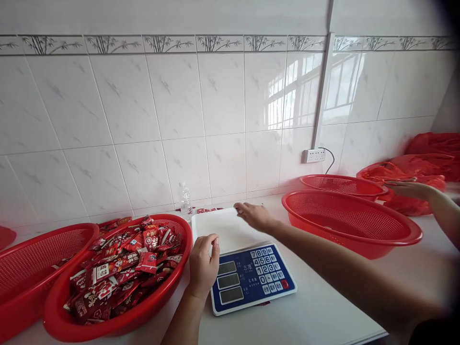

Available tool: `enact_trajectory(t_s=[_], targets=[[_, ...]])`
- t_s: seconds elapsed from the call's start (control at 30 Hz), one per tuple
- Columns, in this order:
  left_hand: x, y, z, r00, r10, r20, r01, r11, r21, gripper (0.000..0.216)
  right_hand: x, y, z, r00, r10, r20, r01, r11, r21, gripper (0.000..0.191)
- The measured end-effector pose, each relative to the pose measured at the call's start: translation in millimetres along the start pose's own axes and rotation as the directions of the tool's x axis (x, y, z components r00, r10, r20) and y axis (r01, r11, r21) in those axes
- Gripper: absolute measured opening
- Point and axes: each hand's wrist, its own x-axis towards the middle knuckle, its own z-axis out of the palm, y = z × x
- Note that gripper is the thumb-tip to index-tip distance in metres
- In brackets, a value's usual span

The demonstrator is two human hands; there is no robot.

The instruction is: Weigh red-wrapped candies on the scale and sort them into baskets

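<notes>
A digital weighing scale (251, 275) with a blue keypad and a white platform (217, 232) stands on the table before me. At its left side is my left hand (203, 263), thumb up and fingers curled in; what they close on, if anything, is hidden. My right hand (255, 216) reaches across to the platform's right rear edge, its fingers bent together with the tips over the platform. Whether they grip anything does not show. Left of the scale stands a red plastic basket (179, 287) heaped with small red snack packets (120, 266).
Another red basket (21, 287) with a few packets is far left. Two red baskets, a near one (345, 227) and a rear one (338, 184), stand right. A co-worker's hand (409, 189) is beside red plastic bags (431, 167). A clear bottle (185, 199) stands by the wall.
</notes>
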Motion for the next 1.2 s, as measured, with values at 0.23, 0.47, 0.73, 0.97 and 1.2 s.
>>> enact_trajectory(t_s=[0.23,0.47,0.73,0.97,1.2], targets=[[-0.5,2.3,-0.3,1.000,0.018,0.001,-0.018,1.000,-0.009,0.016,-46.6,105.4,-43.5,0.933,0.342,-0.115,-0.352,0.932,-0.082,0.045],[-0.1,1.0,-0.5,1.000,-0.014,0.006,0.014,1.000,0.004,0.017,-75.9,144.4,-41.4,0.858,0.512,-0.041,-0.513,0.848,-0.134,0.040],[-0.8,0.1,0.6,0.994,-0.102,0.044,0.101,0.994,0.031,0.018,-2.6,28.7,-20.5,0.997,0.070,0.024,-0.071,0.996,0.047,0.046],[4.9,14.8,-9.2,0.989,-0.033,0.146,0.040,0.998,-0.045,0.017,54.9,-122.9,-15.8,0.829,-0.529,0.179,0.415,0.798,0.436,0.043],[1.1,21.6,-14.8,0.988,0.156,-0.012,-0.155,0.969,-0.190,0.017,78.8,-188.7,20.5,0.617,-0.671,0.412,0.454,0.731,0.510,0.080]])
